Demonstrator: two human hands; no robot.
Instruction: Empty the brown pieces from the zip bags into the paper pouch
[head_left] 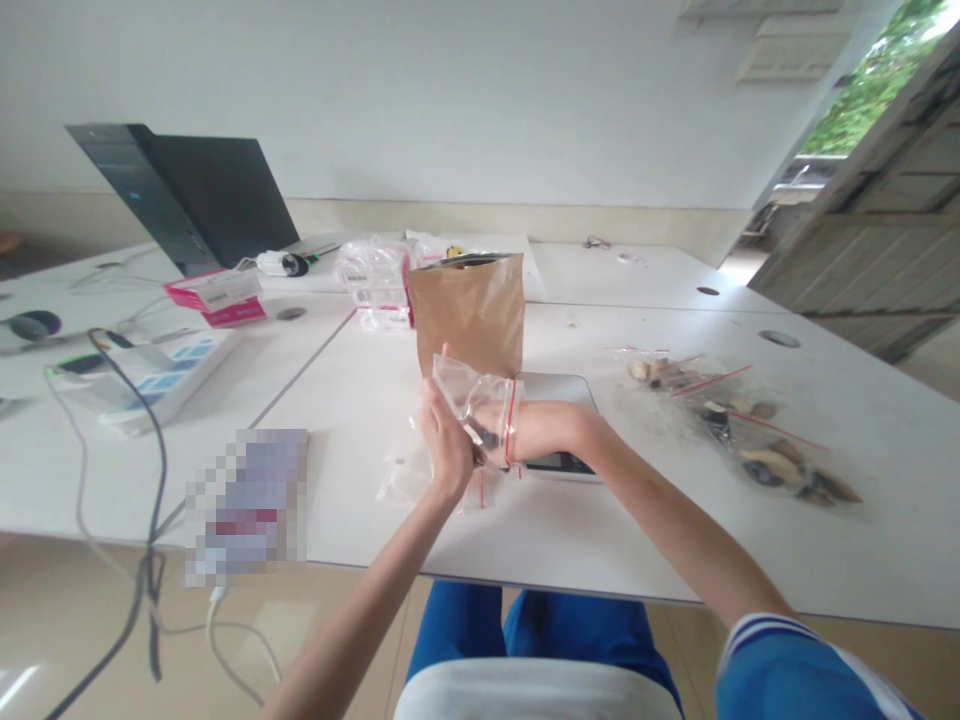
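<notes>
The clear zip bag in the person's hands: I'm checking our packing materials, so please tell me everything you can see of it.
The clear zip bag is thin, glossy, creased plastic with a red strip along its mouth. The mouth sits around the right hand, which is inside, while the left hand grips the outside. A dark object shows within, too unclear to name. The bag is held over the white table.

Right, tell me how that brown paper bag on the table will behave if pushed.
The brown paper bag would probably tip easily, standing tall and upright with nothing visibly propping it. Its creased walls suggest it would dent under a firm grip. Its weight is hard to judge; its contents don't show.
</notes>
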